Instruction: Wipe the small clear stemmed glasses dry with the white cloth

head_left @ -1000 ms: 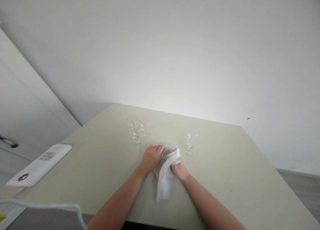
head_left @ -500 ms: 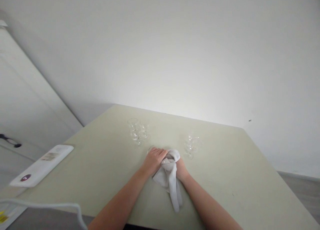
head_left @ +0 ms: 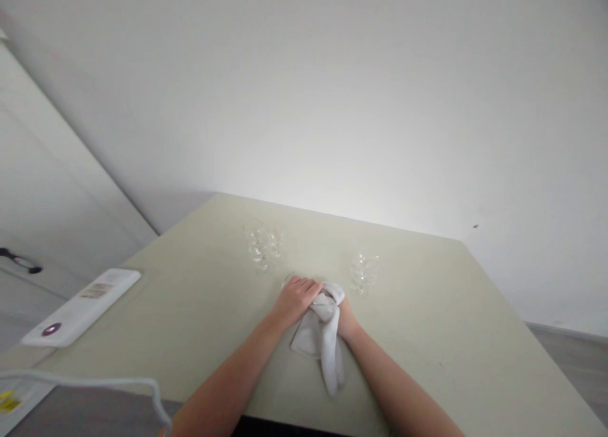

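Close in front of me, my left hand [head_left: 297,299] is closed around a clear drinking glass [head_left: 286,278]; only a curved edge of it shows past my fingers. A light grey-white cloth [head_left: 329,345] is bunched against the glass on its right side, with its loose ends hanging toward me. My right hand [head_left: 347,318] is closed on the cloth from the right, its fingers mostly hidden by the folds. Beyond my left hand several clear stemmed glasses [head_left: 261,246] stand in a cluster. Another small group of clear stemmed glasses [head_left: 363,272] stands beyond my right hand.
The pale green table [head_left: 427,310] meets a white wall [head_left: 332,107] at its far edge. At the table's left edge lies a white box-like device [head_left: 83,307]. A white cable [head_left: 85,381] crosses the lower left. A white cabinet [head_left: 57,171] stands at the left.
My left hand has moved slightly right and the cloth's folds have shifted, its hanging end sitting a little higher. The glasses on the table stay where they were; the view has shifted slightly.
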`<state>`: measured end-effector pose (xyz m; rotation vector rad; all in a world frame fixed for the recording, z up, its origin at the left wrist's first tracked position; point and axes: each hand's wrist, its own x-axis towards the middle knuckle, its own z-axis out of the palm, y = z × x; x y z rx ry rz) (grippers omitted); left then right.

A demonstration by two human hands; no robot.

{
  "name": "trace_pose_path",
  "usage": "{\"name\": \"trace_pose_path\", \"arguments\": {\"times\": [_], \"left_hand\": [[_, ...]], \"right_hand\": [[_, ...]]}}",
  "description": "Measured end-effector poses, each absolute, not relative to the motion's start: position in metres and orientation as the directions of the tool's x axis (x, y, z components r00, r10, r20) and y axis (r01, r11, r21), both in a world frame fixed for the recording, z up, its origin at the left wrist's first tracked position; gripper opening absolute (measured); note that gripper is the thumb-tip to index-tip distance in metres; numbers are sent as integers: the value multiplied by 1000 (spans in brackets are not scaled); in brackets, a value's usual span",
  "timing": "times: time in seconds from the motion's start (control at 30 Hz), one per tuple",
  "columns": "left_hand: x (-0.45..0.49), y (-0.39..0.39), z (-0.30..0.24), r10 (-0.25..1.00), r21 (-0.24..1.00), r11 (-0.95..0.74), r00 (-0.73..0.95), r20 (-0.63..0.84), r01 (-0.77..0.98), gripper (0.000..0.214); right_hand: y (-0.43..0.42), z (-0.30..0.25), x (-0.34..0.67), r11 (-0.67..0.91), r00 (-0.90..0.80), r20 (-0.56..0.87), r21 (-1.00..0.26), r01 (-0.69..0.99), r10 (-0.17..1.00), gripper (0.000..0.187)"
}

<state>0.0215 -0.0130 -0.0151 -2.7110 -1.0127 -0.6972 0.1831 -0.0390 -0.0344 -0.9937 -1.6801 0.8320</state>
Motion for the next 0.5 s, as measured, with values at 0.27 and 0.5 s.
{"name": "trace_pose_path", "arguments": {"times": [0.27, 0.5], "left_hand": [[21, -11, -15, 585, 4, -747, 655, 478, 664, 11], [22, -12, -12, 599, 71, -764, 662, 451, 642, 12]], "right_hand": [[-38, -34, 183, 443, -219, 394, -857, 263, 893, 22], [-39, -39, 188, 443, -205, 400, -858, 259, 893, 16]]}}
